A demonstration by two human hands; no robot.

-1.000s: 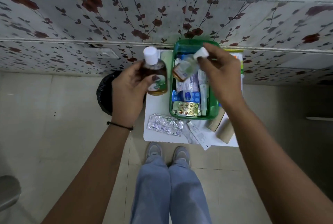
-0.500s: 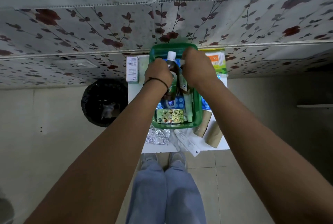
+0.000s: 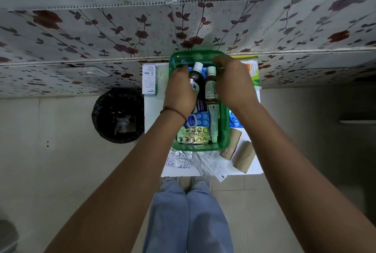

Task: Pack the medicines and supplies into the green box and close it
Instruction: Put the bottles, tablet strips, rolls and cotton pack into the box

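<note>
The green box [image 3: 223, 130] stands open on a small white table [image 3: 152, 114] against the wall. Inside it lie blister packs [image 3: 193, 135], a white tube [image 3: 214, 124] and blue tablet strips. My left hand [image 3: 180, 92] grips a dark brown bottle [image 3: 196, 77] with a white cap, set inside the box. Beside it, my right hand [image 3: 234, 83] holds a smaller amber bottle [image 3: 210, 85] with a white cap. Both bottles lie side by side over the other medicines.
A white medicine carton [image 3: 149, 79] sits left of the box. A silver blister pack [image 3: 179, 159], a paper leaflet [image 3: 213, 167] and two brown rolls [image 3: 238, 153] lie at the table's front. A black-lined bin [image 3: 118, 115] stands on the floor at left. A yellow-green box [image 3: 253, 69] is at back right.
Both hands came down from above the table and put the two bottles into the green box. The bottles now rest side by side in its far half.
</note>
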